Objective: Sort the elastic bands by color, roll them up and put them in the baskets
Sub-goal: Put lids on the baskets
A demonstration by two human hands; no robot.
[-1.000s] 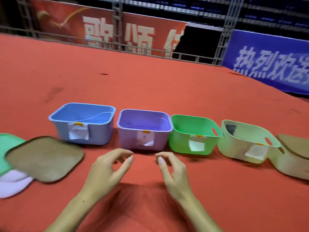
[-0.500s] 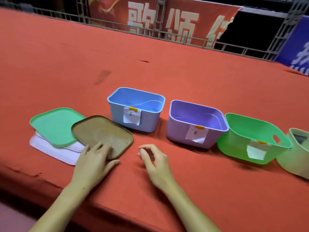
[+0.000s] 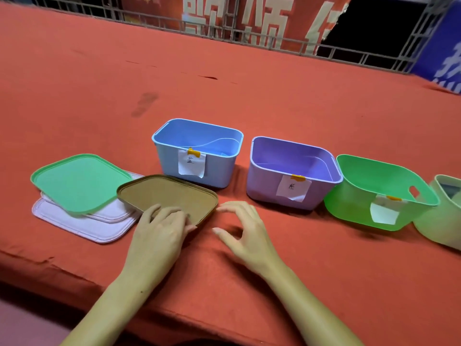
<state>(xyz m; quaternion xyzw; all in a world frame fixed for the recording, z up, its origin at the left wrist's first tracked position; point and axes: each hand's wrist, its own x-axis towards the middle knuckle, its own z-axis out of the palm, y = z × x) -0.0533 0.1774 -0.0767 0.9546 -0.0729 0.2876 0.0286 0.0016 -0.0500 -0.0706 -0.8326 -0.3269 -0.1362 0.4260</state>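
The blue basket [image 3: 197,151], purple basket [image 3: 291,171] and green basket [image 3: 379,193] stand in a row on the red-clothed table [image 3: 274,96], running from 12 toward 3 o'clock. At 9 o'clock of the right hand [image 3: 249,231], the left hand [image 3: 159,233] rests relaxed fingers on the brown lid [image 3: 164,193]; the right hand's fingers are loosely spread and hold nothing. Railings and banners [image 3: 262,23] line the far edge.

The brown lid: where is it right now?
In the head view the brown lid lies left of centre on the red cloth, before the blue basket, overlapping the green lid, left hand resting on it.

four baskets in a row, i see no bands in them
blue basket [image 3: 197,151], purple basket [image 3: 291,171], green basket [image 3: 374,191], pale green basket [image 3: 441,213] cut off at the right edge; all upright, open, paper-tagged.
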